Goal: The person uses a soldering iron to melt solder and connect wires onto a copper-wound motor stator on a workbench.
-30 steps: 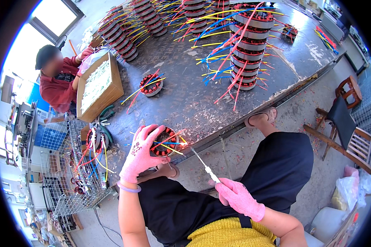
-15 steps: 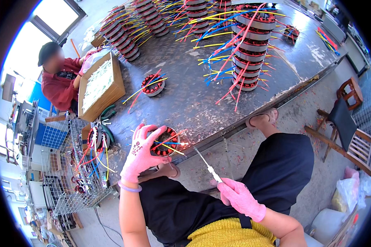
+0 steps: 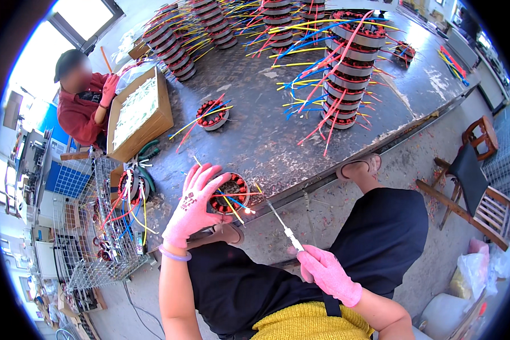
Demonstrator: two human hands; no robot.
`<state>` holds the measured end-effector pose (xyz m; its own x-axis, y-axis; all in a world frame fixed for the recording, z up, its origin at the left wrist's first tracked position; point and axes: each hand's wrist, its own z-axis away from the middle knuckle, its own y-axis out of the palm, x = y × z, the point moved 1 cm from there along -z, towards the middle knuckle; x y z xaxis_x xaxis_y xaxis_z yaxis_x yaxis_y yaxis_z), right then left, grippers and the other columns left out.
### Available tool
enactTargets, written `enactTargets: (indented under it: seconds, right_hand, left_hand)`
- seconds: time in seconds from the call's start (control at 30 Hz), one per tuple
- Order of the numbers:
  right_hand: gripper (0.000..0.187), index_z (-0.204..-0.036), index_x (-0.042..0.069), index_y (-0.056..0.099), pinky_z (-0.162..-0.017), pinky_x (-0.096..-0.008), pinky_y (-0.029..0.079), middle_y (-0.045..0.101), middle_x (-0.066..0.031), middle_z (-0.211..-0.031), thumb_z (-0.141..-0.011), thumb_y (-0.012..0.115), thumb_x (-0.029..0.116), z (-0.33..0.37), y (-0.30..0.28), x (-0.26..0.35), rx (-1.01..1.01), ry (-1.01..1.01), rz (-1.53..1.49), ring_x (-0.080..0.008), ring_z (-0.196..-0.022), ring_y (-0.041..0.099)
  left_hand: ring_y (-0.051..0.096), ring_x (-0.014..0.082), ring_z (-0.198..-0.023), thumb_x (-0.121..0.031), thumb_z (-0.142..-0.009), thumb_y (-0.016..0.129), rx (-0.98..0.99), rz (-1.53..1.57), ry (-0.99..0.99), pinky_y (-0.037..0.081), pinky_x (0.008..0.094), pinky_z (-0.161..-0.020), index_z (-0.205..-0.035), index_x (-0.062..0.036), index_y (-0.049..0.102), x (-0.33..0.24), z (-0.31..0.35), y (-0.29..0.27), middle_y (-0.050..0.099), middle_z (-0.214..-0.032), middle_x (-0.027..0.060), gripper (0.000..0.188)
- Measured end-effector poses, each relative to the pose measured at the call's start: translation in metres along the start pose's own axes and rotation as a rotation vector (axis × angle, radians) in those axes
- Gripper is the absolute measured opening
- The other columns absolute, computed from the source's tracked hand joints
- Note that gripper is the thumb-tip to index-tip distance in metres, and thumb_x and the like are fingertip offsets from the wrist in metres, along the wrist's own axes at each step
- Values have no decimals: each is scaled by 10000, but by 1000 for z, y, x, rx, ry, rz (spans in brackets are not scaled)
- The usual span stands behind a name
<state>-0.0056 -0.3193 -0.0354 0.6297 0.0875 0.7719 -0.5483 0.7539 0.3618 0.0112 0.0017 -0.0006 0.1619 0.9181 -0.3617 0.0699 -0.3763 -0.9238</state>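
Observation:
Near the table's front edge, my left hand (image 3: pixel 194 205), in a pink glove, grips the left side of a motor stator (image 3: pixel 245 185). Its ring carries dark red windings, and red, yellow and blue leads stick out to the right. A bright orange glow shows at the ends of those leads. My right hand (image 3: pixel 330 276), also gloved in pink, is closed round a thin torch (image 3: pixel 289 233) with a white handle and a slender metal tube. The tube's tip points up and left at the lead ends, a short gap away.
A single stator (image 3: pixel 213 115) lies farther back, near tall stator stacks (image 3: pixel 351 73) trailing wires. Left are a cardboard box (image 3: pixel 144 127) of pale pieces, pliers (image 3: pixel 147 152), a bundled stator (image 3: pixel 131 187) and a wire basket (image 3: pixel 105 272). A co-worker (image 3: pixel 82 113) sits beyond; a chair (image 3: pixel 470 181) stands right.
The glow has moved down from the upper lead ends to the lower ones. The leads have shifted a little with the stator. The co-worker's gloved hand has risen, holding an orange stick.

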Motion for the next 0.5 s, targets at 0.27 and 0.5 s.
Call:
enactTargets:
  seconds: [0.27, 0.5]
  right_hand:
    - [384, -1316, 4, 572, -554, -225, 360, 474, 43, -679, -1047, 474, 260, -1, -1, 2, 8, 5, 41, -43, -600, 434]
    - [390, -1306, 1, 575, -566, -240, 381, 484, 29, -668, -1043, 476, 271, 0, -1, 3, 6, -9, 84, -56, -599, 449]
  left_hand:
    - [398, 346, -1376, -276, -512, 893, 9, -32, 1, 228, 514, -1208, -1362, -165, 562, -3, -1, -2, 536, -1333, 90, 918]
    - [394, 343, -1386, -280, -517, 891, 19, -29, 16, 223, 513, -1210, -1363, -145, 558, 1, -2, -2, 532, -1349, 93, 919]
